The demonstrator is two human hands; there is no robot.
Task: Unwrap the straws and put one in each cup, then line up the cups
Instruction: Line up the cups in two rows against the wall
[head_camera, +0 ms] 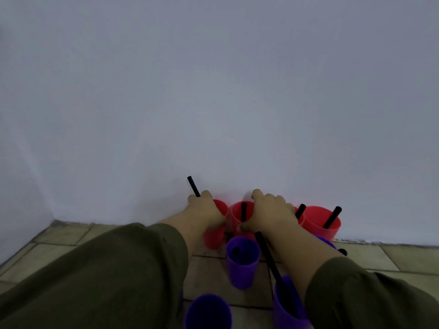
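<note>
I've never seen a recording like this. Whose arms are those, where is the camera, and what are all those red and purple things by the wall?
There is no machine here: a person in olive-green sleeves wears a camera on the head, looking down along both arms. On the tiled floor, against a pale wall, stand red plastic cups and purple plastic cups, most with a black drinking straw inside. The left hand grips the leftmost red cup, whose black straw sticks up past the fingers. The right hand rests over the red cup beside it, thumb on its near side. The nearest purple cup shows no straw.
</note>
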